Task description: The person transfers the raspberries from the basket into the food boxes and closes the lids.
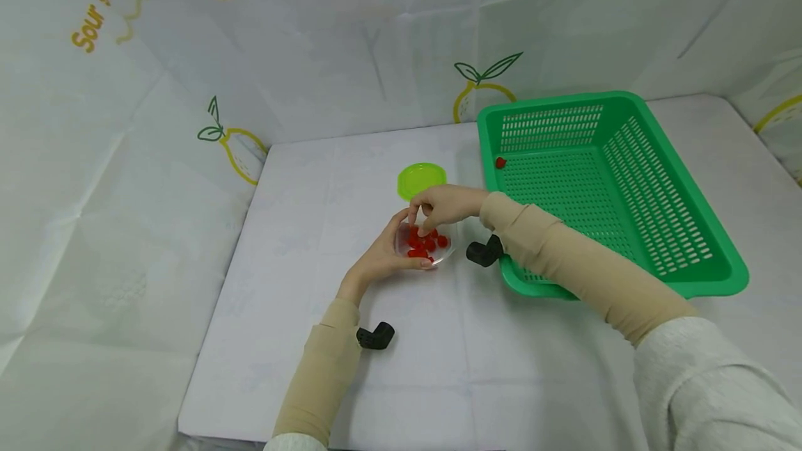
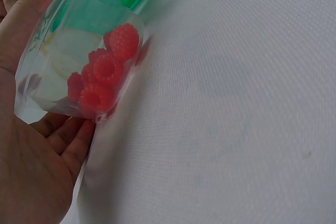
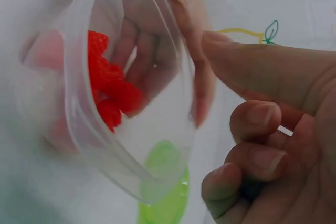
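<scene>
My left hand point(image 1: 383, 254) grips a clear plastic cup point(image 2: 68, 3), its thumb on the near side and its fingers round the other. Several red raspberries point(image 2: 107, 69) are gathered at the bottom of the tilted cup. Over the cup's mouth in the head view is my right hand point(image 1: 449, 204). In the right wrist view, its thumb point(image 3: 273, 69) points toward the rim, the other fingers are loosely bent, and no raspberry shows between them. A lime-green lid point(image 1: 422, 181) lies on the table just behind the cup.
A large green basket point(image 1: 695, 207) stands on the right, partly under my right forearm. One raspberry point(image 1: 500, 163) lies inside it near the left wall. The white-covered table point(image 1: 301, 284) meets a printed sheet at the back and left. Black mounts point(image 1: 377, 336) stick out at the wrists.
</scene>
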Demonstrator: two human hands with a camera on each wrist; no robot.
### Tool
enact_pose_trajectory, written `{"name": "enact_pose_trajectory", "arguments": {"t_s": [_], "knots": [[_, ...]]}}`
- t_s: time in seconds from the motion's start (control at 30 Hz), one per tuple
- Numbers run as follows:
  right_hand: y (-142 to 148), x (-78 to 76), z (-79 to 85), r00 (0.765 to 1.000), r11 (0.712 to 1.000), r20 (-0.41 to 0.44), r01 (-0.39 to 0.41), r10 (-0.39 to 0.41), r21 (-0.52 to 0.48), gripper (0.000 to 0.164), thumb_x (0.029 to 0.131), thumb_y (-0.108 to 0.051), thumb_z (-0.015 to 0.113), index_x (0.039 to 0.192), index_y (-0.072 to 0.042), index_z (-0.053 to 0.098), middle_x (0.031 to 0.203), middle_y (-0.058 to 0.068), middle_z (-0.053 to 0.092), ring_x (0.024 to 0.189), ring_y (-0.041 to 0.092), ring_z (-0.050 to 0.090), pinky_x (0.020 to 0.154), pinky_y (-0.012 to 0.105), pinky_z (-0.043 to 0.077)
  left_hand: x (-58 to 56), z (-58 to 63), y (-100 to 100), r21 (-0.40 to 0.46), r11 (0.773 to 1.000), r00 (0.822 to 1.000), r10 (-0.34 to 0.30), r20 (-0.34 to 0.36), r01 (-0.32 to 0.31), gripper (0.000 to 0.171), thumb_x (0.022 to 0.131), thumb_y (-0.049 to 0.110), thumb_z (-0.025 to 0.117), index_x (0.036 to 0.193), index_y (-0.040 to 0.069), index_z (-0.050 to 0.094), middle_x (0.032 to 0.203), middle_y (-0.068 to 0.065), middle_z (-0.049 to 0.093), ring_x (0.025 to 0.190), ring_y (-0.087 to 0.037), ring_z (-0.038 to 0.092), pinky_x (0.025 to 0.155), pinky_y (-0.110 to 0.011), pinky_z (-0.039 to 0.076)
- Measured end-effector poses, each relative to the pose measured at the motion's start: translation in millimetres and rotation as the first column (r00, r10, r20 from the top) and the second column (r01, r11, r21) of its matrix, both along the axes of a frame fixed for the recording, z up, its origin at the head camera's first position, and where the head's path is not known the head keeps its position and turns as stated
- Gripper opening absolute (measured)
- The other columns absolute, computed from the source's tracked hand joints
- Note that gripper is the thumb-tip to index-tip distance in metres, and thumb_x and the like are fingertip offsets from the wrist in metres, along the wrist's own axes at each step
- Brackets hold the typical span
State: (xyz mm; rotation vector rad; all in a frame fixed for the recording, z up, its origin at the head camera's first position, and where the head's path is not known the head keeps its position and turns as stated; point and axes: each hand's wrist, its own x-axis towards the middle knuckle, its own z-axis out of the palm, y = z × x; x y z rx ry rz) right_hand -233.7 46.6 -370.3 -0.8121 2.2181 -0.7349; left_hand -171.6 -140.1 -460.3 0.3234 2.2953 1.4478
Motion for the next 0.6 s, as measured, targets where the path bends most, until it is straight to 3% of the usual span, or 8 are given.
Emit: {"name": "enact_pose_trajectory", "arguments": {"t_s": [0.17,0.37,0.5,0.6], "knots": [[11,-0.6,19.6,0.998,0.996,-0.058,0.030,-0.034,-0.081,0.025,0.085,-0.021,0.066,0.108,-0.011,0.062,0.066,0.000,0.036,0.061,0.014,0.036,0.057,0.025,0.031,-0.3,-1.3,1,0.010,1.000,1.000,-0.010,-0.007,0.010,0.100,0.065,0.038,0.083,0.142,0.040,0.020,0.137,0.005,0.043,0.129,-0.015,0.039,0.112,-0.048,0.027],[36,-7.1,41.1,0.991,0.972,-0.059,0.105,-0.120,-0.211,0.021,0.086,-0.020,0.066,0.107,-0.016,0.062,0.066,0.001,0.033,0.061,0.016,0.033,0.057,0.027,0.031,-0.3,-0.9,2,-0.031,1.000,1.000,0.001,-0.014,-0.002,0.096,0.067,0.038,0.082,0.141,0.043,0.021,0.138,0.003,0.042,0.132,-0.016,0.035,0.112,-0.050,0.026],[56,-14.6,47.7,0.977,0.938,-0.032,0.193,-0.211,-0.290,0.022,0.086,-0.023,0.066,0.107,-0.018,0.063,0.069,0.002,0.033,0.063,0.015,0.033,0.058,0.027,0.031,-0.4,-1.0,2,-0.037,0.999,1.000,0.007,-0.019,-0.008,0.095,0.068,0.034,0.082,0.141,0.043,0.022,0.137,0.001,0.044,0.132,-0.018,0.036,0.113,-0.051,0.025],[73,-20.7,49.0,0.945,0.882,0.008,0.309,-0.328,-0.355,0.024,0.086,-0.027,0.066,0.108,-0.019,0.063,0.073,0.000,0.034,0.064,0.014,0.032,0.055,0.026,0.031,-0.2,-1.6,2,-0.036,0.999,1.000,0.011,-0.029,-0.012,0.096,0.067,0.031,0.083,0.141,0.042,0.022,0.137,0.000,0.044,0.132,-0.018,0.036,0.113,-0.051,0.025]]}}
